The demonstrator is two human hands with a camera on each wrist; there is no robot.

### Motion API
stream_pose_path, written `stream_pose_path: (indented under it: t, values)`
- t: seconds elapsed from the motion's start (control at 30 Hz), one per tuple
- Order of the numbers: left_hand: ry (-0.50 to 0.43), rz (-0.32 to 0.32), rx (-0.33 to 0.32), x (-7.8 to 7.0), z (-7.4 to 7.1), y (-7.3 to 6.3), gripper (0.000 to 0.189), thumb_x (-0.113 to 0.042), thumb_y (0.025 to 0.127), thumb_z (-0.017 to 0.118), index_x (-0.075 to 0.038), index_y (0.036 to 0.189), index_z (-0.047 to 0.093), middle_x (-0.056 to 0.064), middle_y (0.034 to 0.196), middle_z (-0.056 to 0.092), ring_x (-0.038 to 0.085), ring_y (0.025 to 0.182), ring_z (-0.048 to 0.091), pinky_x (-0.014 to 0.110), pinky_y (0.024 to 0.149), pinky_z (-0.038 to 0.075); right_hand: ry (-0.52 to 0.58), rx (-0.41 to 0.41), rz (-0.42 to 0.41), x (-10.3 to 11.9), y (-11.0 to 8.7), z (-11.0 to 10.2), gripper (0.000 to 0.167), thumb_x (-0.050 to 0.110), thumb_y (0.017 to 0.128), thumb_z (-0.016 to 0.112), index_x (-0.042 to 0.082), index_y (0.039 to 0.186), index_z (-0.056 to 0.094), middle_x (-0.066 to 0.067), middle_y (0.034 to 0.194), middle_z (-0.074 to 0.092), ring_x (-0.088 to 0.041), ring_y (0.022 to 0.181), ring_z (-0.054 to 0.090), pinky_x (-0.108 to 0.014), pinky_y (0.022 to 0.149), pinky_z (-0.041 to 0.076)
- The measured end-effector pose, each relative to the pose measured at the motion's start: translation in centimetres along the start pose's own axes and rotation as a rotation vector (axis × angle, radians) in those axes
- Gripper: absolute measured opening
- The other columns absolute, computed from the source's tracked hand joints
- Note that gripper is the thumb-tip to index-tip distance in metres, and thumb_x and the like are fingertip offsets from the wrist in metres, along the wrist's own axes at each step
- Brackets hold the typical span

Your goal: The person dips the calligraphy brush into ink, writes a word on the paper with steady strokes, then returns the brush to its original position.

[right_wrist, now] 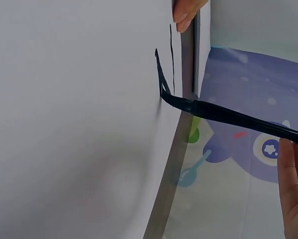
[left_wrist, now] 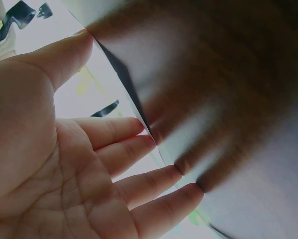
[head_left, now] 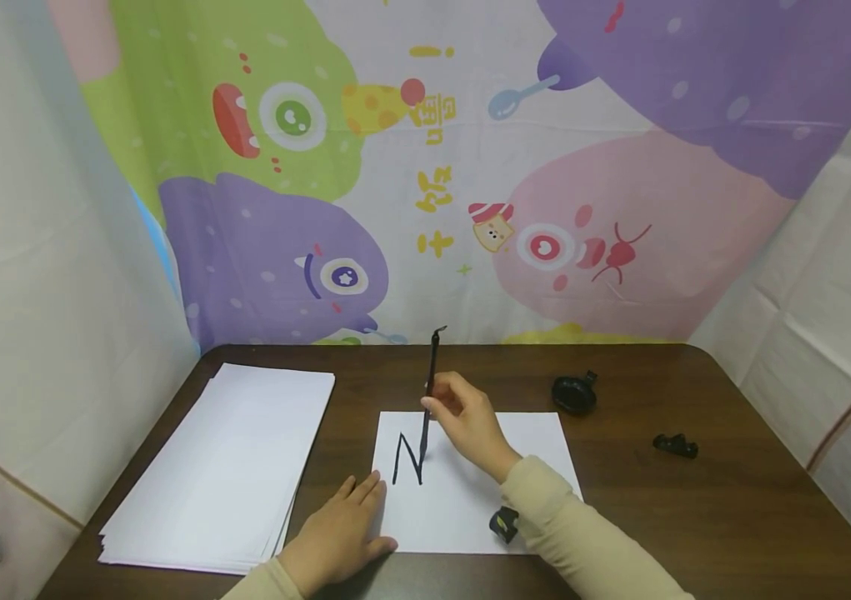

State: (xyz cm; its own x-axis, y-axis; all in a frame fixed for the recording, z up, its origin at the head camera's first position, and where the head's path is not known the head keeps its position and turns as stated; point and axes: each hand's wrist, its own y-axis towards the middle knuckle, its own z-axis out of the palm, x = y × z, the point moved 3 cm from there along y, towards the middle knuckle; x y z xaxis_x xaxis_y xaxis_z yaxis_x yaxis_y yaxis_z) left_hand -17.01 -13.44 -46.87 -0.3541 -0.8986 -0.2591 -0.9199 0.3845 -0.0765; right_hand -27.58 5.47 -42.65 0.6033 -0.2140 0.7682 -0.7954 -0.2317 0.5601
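Note:
My right hand (head_left: 473,421) pinches a thin black brush (head_left: 433,358) by its handle, the brush standing nearly upright over a white sheet of paper (head_left: 485,508). Black strokes on the sheet form a letter N (head_left: 397,458). In the right wrist view, the bristles (right_wrist: 174,101) bend against the paper at the N's right-hand stroke. My left hand (head_left: 342,529) rests at the sheet's left edge with its fingers straight. The left wrist view shows those fingertips (left_wrist: 191,191) touching the surface along the paper's edge.
A stack of white paper (head_left: 215,475) lies on the left of the brown table (head_left: 643,533). Toward the right are a round black dish (head_left: 575,395) and a small black brush rest (head_left: 675,446). A cartoon-printed curtain (head_left: 440,308) hangs behind the table.

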Motion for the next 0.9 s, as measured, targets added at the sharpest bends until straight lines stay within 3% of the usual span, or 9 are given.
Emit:
stream_pose_path:
  t: [0.3,0.57,0.9]
  values:
    - [0.001,0.003,0.005,0.0,0.0,0.0,0.079,-0.047,0.083,0.072,0.004,0.139,0.050,0.020,0.149,0.046,0.049,0.134,0.043,0.056,0.111,0.038,-0.057,-0.019,-0.026,-0.4,0.6,-0.1,0.017,0.011,0.091,0.069,0.004,0.105,0.062,-0.008,0.088,0.066,-0.011,0.078,0.063,-0.023,0.069,0.059]
    - [-0.001,0.010,0.001,0.0,0.1,0.0,0.078,-0.047,0.083,0.071,0.003,0.139,0.050,0.020,0.149,0.046,0.049,0.134,0.043,0.056,0.111,0.038,-0.050,-0.036,0.005,-0.8,1.1,0.1,0.019,0.009,0.090,0.069,0.000,0.106,0.062,-0.012,0.090,0.067,-0.021,0.082,0.066,-0.028,0.072,0.060]
    - [-0.011,0.010,0.032,-0.2,-0.2,-0.1,0.080,-0.048,0.084,0.071,0.005,0.140,0.048,0.022,0.150,0.043,0.049,0.136,0.041,0.057,0.113,0.035,-0.123,-0.058,0.027,-0.9,1.8,0.4,0.018,0.000,0.089,0.067,-0.005,0.105,0.061,-0.020,0.091,0.067,-0.031,0.086,0.067,-0.035,0.075,0.059]
